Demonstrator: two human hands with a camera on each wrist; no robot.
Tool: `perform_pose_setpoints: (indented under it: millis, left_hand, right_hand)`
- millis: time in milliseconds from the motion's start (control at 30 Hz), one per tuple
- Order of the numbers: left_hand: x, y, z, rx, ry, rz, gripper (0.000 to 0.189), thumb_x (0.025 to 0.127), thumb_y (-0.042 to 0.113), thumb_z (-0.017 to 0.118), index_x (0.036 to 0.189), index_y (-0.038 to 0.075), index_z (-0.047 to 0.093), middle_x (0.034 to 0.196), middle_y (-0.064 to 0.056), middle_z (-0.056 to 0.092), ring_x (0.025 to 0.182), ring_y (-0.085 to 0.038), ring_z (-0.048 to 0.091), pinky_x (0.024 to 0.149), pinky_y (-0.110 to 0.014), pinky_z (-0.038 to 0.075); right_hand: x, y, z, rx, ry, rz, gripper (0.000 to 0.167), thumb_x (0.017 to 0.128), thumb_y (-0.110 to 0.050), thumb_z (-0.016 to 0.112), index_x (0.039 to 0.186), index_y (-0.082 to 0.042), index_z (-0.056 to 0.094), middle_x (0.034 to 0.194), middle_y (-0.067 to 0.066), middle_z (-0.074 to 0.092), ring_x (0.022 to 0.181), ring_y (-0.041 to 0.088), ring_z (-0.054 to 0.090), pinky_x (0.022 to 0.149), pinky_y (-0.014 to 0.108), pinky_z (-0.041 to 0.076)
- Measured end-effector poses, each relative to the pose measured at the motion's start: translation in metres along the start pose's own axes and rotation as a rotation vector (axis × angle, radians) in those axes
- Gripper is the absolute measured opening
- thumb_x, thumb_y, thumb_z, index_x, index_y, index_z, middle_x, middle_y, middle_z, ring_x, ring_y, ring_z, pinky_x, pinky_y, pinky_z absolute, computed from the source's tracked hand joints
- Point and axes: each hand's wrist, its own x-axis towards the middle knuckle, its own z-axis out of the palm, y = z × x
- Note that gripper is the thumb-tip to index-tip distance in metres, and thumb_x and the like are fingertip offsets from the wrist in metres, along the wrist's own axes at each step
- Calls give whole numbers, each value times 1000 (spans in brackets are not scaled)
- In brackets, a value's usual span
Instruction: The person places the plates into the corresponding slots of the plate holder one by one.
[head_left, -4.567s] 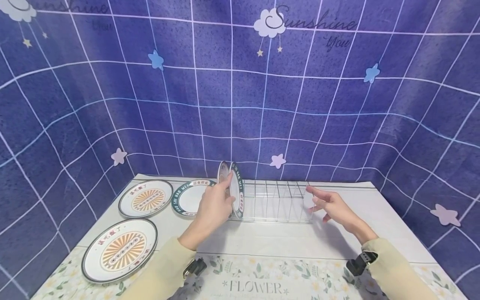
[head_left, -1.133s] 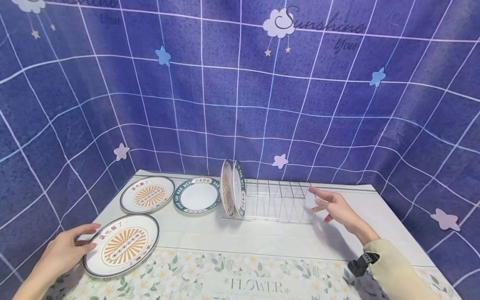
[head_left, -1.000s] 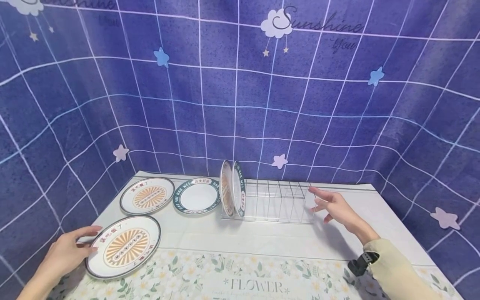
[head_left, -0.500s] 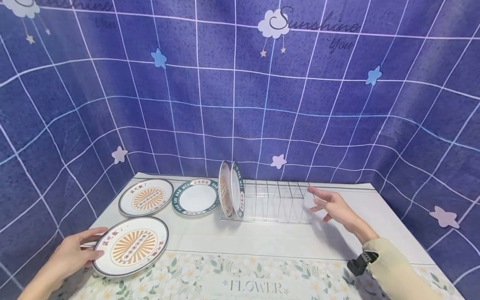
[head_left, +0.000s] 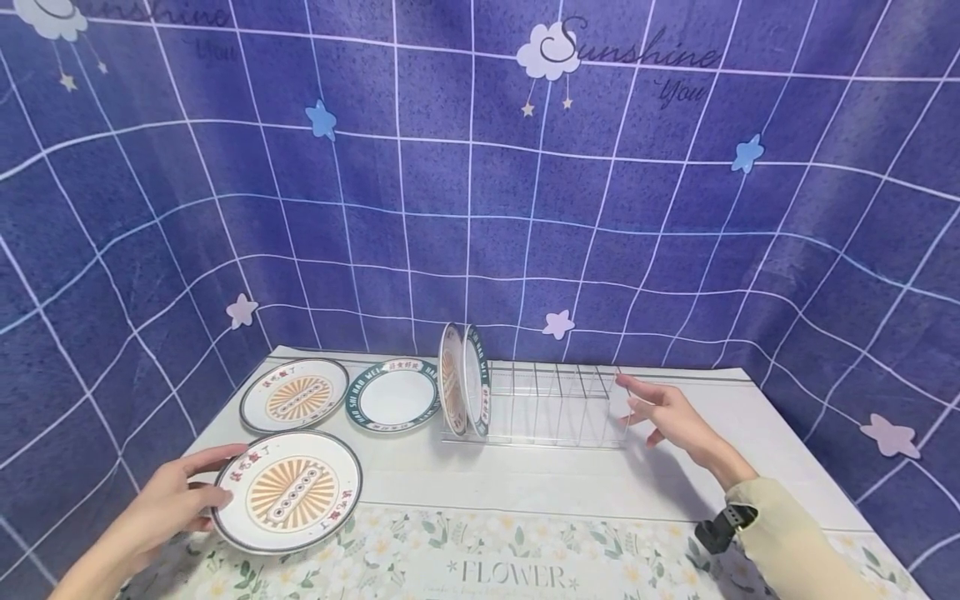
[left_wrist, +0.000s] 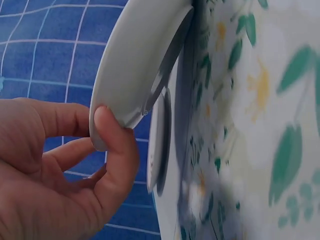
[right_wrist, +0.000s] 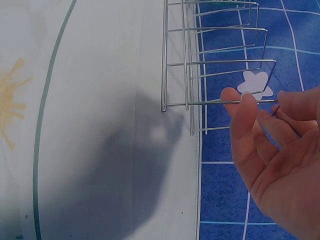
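Blue grid backdrop (head_left: 420, 217), floral cloth (head_left: 420, 567) below; my L hand (head_left: 165, 500) pinches the sunburst plate (head_left: 296, 492), front L, by its L rim, tipped up prob. so fingers fit under. R hand (head_left: 667, 417) grips the wire rack (right_wrist: 185, 60) by its R end, prob. steadying it; 2 upright plates (head_left: 476, 379) block its L slots, 2 flat plates (head_left: 393, 396) lie behind mine.

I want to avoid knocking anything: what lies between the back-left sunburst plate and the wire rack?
In the head view, a green-rimmed plate lies flat on the table between them.
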Motion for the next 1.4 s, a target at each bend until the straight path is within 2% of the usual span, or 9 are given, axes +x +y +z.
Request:
perform_pose_setpoints:
  millis: [200,333,533,600,733,833,967,1133,1400]
  left_hand:
    - [1,8,10,-52,-79,8,72,87,-6,61,156,-9,38,131,-20,57,75,-18,61,56,-31,59]
    - [0,12,15,-82,-127,19,71,88,-6,58,156,-9,38,136,-23,54,75,-20,61,55,-31,58]
    - [3,14,16,-198,-291,35,67,95,-3,53,157,-10,30,127,-20,55,86,-22,65,69,-36,62]
    - [4,14,16,-250,-347,44,61,98,-2,51,157,0,38,122,-15,55,88,-21,65,73,-36,62]
    - [6,13,15,-323,-420,85,57,103,-1,50,146,36,51,119,-10,54,94,-20,65,81,-37,61]
    - [5,17,14,-345,-475,123,60,107,1,51,145,47,51,120,-11,55,103,-19,65,89,-39,60]
    - [1,25,15,-390,-575,168,67,108,0,49,162,39,39,133,-15,61,119,-21,64,99,-36,55]
    - [-4,36,21,-476,-683,254,73,107,-9,44,170,20,20,153,-16,54,137,-25,56,108,-36,50]
    - [-13,54,36,-440,-635,315,73,103,-11,52,167,11,24,150,-16,57,132,-25,59,104,-40,55]
  right_hand:
    - [0,1,0,1,3,2,53,110,-13,55,159,-1,42,164,21,37,106,40,72,54,39,60]
    - [-1,2,0,1,6,1,52,110,-13,55,159,-2,43,163,20,38,105,40,72,55,39,60]
    - [0,2,-1,5,6,-5,53,109,-13,55,159,-1,42,163,21,37,105,40,72,55,39,60]
    - [0,2,-1,6,4,-3,53,110,-13,55,159,-1,42,164,21,37,105,40,72,55,39,60]
    - [0,3,-1,8,1,1,53,110,-13,55,159,-2,42,164,21,37,106,42,72,55,38,60]
    - [0,3,0,8,0,0,53,110,-13,55,159,-1,42,164,21,37,107,44,71,55,38,60]
    - [0,4,0,3,-2,-1,53,110,-13,55,160,1,41,164,21,36,106,44,71,55,39,60]
    - [0,5,-1,0,3,-2,53,110,-13,55,159,1,41,163,21,37,106,42,72,55,39,60]
    - [0,4,0,0,3,-7,52,110,-13,55,159,0,42,164,21,37,106,41,72,55,39,60]
